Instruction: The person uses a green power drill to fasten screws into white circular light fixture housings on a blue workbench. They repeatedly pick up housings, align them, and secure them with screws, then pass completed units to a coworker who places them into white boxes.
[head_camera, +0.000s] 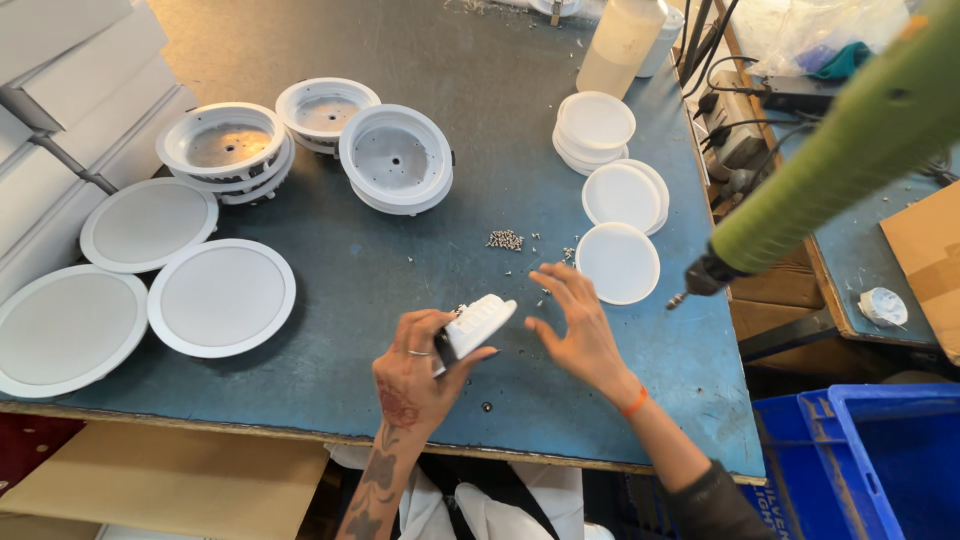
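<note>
White plastic part (476, 322) gripped in left hand (415, 372), near table edge; right hand (573, 325) open, fingers spread, just right of part; screws (505, 239) beyond.

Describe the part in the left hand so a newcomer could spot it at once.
On the blue table, look near the front edge. The left hand grips a small white ribbed block, tilted. Unlike the round white discs and housings around, it is boxy and off the table.

— How's the light?
— Bright, even, from above; soft shadows under the white discs (221, 297) on the desk (400, 270).
— Sharpness?
— Mostly crisp; the green tool (840, 150) looms blurred, edges bend slightly
</note>
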